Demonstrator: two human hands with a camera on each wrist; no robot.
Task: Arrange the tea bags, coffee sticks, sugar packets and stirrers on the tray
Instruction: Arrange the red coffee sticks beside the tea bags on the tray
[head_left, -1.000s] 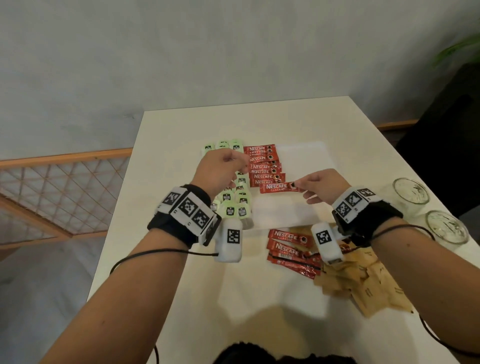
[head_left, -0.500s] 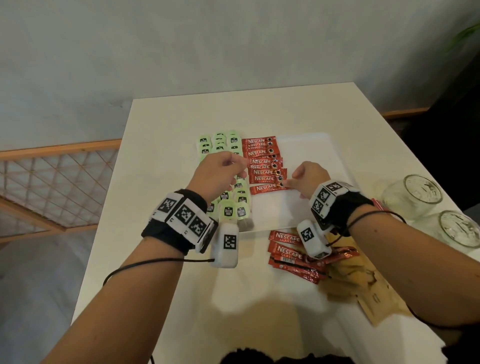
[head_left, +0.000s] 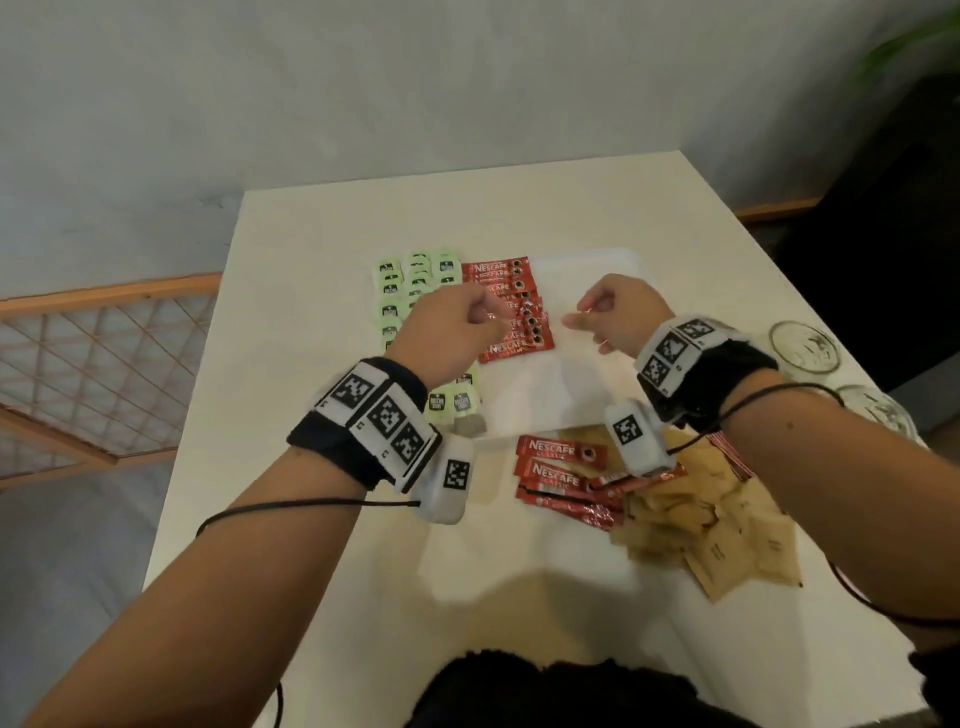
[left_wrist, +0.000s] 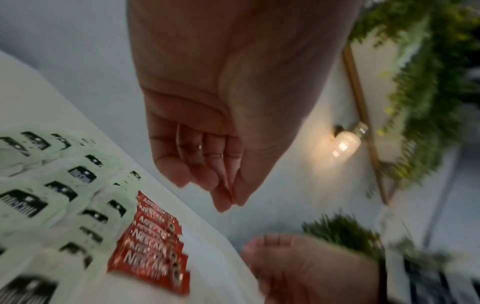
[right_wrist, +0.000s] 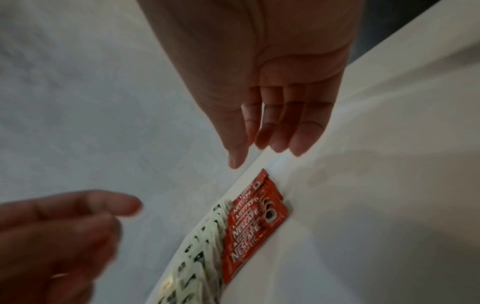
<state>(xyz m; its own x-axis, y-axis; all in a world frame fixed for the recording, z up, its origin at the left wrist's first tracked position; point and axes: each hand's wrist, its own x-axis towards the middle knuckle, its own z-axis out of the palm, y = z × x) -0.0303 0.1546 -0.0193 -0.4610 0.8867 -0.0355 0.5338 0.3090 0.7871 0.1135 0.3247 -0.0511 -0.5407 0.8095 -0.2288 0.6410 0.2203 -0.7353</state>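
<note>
A white tray (head_left: 587, 400) lies mid-table. Green tea bags (head_left: 402, 283) fill its left columns, seen also in the left wrist view (left_wrist: 52, 185). Red coffee sticks (head_left: 498, 275) are stacked in a column beside them (right_wrist: 252, 222). My left hand (head_left: 493, 322) hovers over the seam between tea bags and sticks, fingers loosely curled and holding nothing (left_wrist: 223, 197). Just right of the red column my right hand (head_left: 582, 322) hangs above bare tray, fingers relaxed and empty (right_wrist: 259, 148).
Loose coffee sticks (head_left: 561, 467) lie on the table in front of the tray, next to a heap of brown sugar packets (head_left: 717, 535). Two glasses (head_left: 802, 348) stand at the right table edge. A wooden lattice rail (head_left: 104, 353) runs at the left.
My right hand has let go of the coffee stick it laid at the near end of the red column. Both hands have lifted slightly off the tray.
</note>
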